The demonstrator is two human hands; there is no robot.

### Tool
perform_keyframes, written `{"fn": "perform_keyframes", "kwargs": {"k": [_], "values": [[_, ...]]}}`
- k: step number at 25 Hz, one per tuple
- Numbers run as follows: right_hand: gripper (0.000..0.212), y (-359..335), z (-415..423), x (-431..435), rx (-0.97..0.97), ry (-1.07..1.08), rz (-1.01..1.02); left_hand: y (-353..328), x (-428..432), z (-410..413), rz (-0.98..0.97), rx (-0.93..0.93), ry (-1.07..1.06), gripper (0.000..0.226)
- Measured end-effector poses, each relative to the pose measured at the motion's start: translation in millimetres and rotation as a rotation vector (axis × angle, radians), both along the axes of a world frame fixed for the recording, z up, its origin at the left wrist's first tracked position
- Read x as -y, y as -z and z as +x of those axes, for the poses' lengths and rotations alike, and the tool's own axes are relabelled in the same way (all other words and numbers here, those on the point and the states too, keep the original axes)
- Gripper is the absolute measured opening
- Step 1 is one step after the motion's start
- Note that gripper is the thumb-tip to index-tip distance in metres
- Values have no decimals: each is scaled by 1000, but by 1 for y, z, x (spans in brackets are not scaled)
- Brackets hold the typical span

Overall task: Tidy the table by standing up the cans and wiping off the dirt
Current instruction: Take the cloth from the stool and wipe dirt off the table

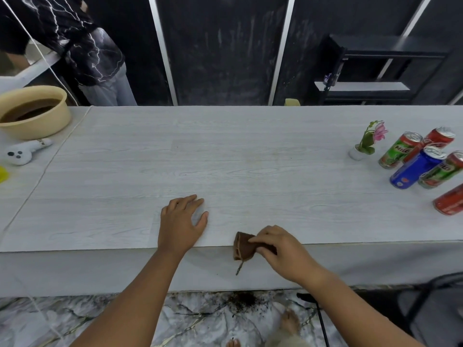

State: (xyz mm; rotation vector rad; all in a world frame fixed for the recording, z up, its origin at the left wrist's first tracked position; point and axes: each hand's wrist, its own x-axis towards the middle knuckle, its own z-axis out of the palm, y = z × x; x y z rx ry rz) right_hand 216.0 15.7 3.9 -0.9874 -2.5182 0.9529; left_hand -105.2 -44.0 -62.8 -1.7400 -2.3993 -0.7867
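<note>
My right hand (280, 249) grips a folded brown cloth (242, 247) at the near edge of the white table (225, 151); the cloth hangs partly over the edge with a thread dangling. My left hand (181, 221) rests flat on the tabletop to the left of it, fingers straight. At the far right several cans stand upright: a green Milo can (398, 150), a red can (438, 139), a blue can (417, 169), another green can (442, 171) and a red can (449, 202) cut by the frame edge. Dark dirt (244, 300) lies on the floor below the cloth.
A small potted pink flower (363, 145) stands left of the cans. At the far left sit a beige bowl (35, 112) of brown liquid and a white plush toy (25, 151). A person (82, 46) stands behind the table; black shelves (375, 68) are back right.
</note>
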Motion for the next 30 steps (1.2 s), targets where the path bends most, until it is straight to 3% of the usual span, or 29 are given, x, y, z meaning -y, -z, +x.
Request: {"fn": "perform_keyframes", "kwargs": {"k": [4,7,11,15,19,23,25,30], "values": [[25,-13,22,-27,-161,320,-71,-2,-1,4,-16,-13,-16,49],[29,-14,31,-49,-38,411,11,-7,0,9,-51,-32,-40,51],[34,0,33,-28,72,304,158,-14,0,33,-81,29,-106,69],[29,6,62,-7,-63,229,15,-14,-10,90,-344,67,-165,110],[27,-8,146,-59,-146,594,119,-14,-20,120,-418,34,-155,123],[25,-7,225,-101,113,919,179,-12,-18,126,-407,11,-158,119],[29,4,224,-95,193,896,202,-12,-18,125,-395,7,-161,118],[30,11,157,-63,86,665,234,-13,-18,128,-393,11,-164,117]]}}
